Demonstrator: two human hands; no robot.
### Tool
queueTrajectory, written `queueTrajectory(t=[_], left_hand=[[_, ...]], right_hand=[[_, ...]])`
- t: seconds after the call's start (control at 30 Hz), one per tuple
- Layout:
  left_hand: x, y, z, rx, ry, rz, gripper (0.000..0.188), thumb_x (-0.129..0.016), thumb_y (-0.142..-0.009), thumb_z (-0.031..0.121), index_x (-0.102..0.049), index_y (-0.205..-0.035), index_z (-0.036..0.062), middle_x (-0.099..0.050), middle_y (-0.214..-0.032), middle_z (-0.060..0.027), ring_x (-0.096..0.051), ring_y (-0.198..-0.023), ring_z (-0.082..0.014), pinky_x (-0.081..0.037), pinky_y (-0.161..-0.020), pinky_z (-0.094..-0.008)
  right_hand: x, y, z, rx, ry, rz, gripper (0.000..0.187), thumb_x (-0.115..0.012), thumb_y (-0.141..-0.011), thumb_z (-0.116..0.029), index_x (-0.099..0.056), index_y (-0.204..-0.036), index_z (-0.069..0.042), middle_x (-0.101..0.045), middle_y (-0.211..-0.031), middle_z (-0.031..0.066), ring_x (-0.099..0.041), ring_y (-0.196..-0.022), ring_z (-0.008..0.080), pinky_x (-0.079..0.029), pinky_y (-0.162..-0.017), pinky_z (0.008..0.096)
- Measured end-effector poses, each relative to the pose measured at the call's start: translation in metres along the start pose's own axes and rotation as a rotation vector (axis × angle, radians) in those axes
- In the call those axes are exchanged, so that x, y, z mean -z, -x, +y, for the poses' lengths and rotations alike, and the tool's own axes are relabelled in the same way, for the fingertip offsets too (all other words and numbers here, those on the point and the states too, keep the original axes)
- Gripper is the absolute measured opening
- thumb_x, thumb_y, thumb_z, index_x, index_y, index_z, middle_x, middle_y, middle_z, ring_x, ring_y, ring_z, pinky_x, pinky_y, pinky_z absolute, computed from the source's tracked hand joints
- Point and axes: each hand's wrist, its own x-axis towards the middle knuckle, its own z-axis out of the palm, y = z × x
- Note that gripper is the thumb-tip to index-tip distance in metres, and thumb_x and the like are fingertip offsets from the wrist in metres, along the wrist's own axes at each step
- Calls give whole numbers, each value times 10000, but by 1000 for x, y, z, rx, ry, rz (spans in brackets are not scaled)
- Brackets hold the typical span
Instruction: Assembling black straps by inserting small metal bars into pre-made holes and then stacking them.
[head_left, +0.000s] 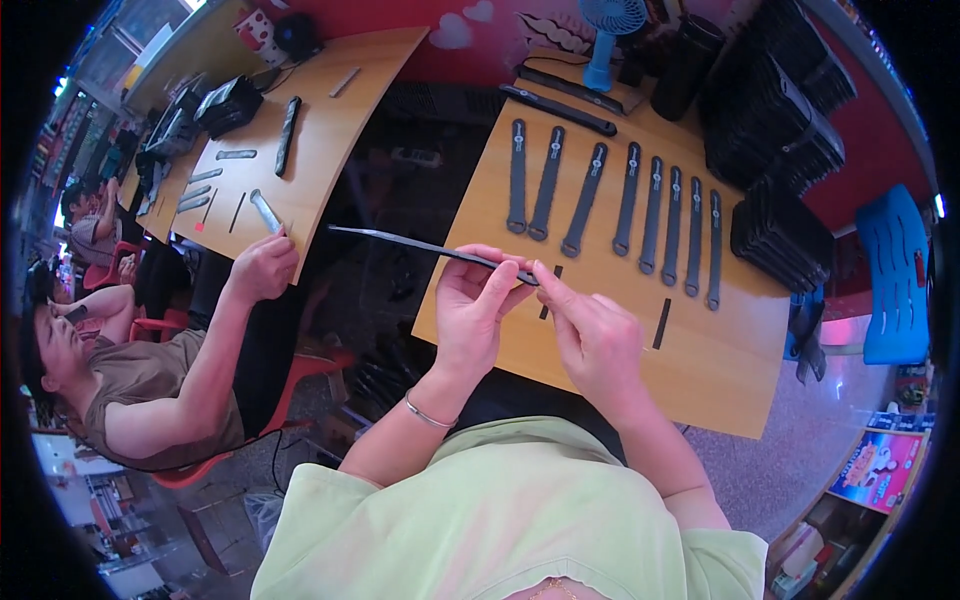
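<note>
A long, thin dark strap (405,241) is held edge-on above the near part of the table, its free end pointing left. My left hand (470,315) grips it near its right end between thumb and fingers. The fingers of my right hand (603,345) pinch that same end, the two hands almost touching. Beyond them, several dark grey straps (588,200) lie side by side in a row, each with a rounded top and a loop-like lower end. Two short black strips (662,323) lie on the tabletop nearer my hands, one partly behind my right hand.
The wooden table (720,375) carries stacked black items (775,120) at its right, a dark cylinder (687,68) and a blue fan (604,40) at the back. A co-worker (165,375) sits left, handling a strap at another table (350,120). A blue chair (893,275) stands right.
</note>
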Motion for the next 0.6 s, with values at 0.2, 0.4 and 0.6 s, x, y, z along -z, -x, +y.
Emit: queueTrajectory(t=[0.2,0.4,0.6], left_hand=[[-3,3,3,6,18,-7,109,-606,-889,39,-549,-982,47,-650,-941,-84,-649,-904,-167,-567,-778,-289],[-3,5,3,6,23,-2,107,-608,-888,41,-547,-976,45,-647,-938,-82,-650,-902,-166,-568,-778,-286],[0,7,0,7,9,8,99,-605,-891,42,-541,-965,45,-643,-929,-84,-654,-881,-166,-568,-772,-283]], right_hand=[[2,1,-4,-34,-63,-2,458,-610,-838,-63,-564,-1276,-185,-677,-815,40,-600,-616,192,-475,-561,327],[3,1,-5,-93,-153,-40,413,-590,-864,-75,-573,-1262,-182,-691,-831,52,-660,-711,214,-504,-605,323],[3,3,-3,-117,-195,-46,375,-576,-879,-83,-582,-1243,-172,-698,-855,62,-676,-763,227,-518,-633,321]])
